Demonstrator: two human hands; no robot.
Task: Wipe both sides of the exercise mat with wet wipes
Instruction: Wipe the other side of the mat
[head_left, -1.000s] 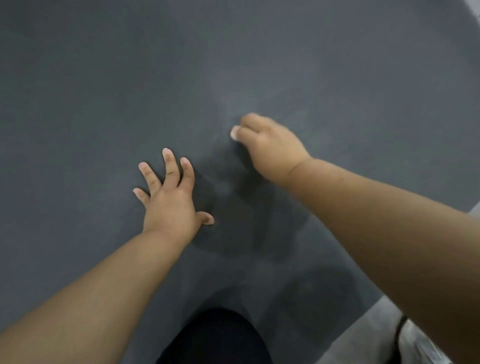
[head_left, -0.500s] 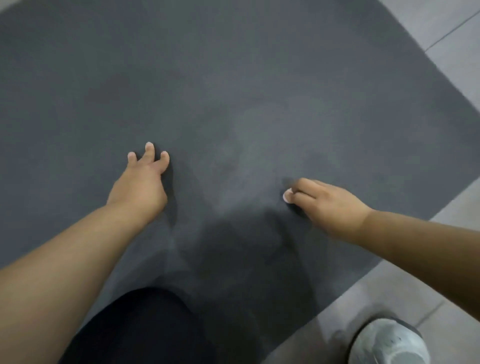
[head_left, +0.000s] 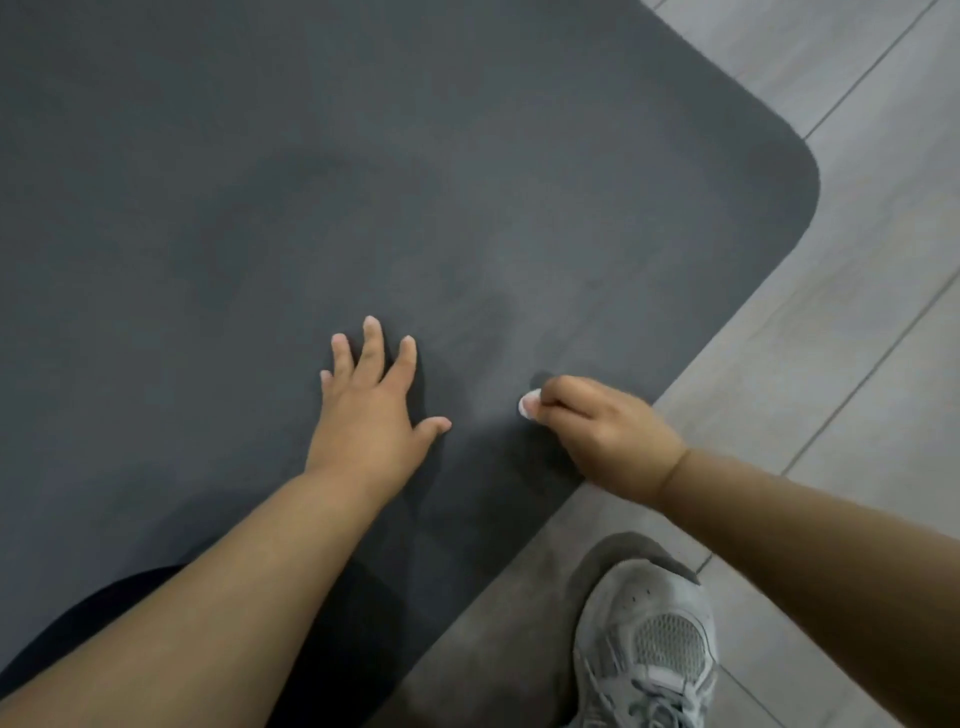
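Note:
The dark grey exercise mat (head_left: 363, 182) lies flat on the floor and fills most of the view, its rounded corner at the upper right. My left hand (head_left: 371, 410) rests flat on the mat with its fingers spread. My right hand (head_left: 597, 431) is curled near the mat's right edge and grips a small white wet wipe (head_left: 529, 404), pressed against the mat; only a bit of the wipe shows past the fingers.
Grey wood-look floor (head_left: 857, 260) borders the mat on the right. My grey sneaker (head_left: 649, 649) stands on the floor beside the mat's edge at the bottom right. A dark-clothed knee (head_left: 104, 618) rests on the mat at the bottom left.
My right hand with the wipe has swept back toward me and to the right, near the mat's edge. My left hand has shifted along the mat. The view moved, so the mat's corner and the floor now show.

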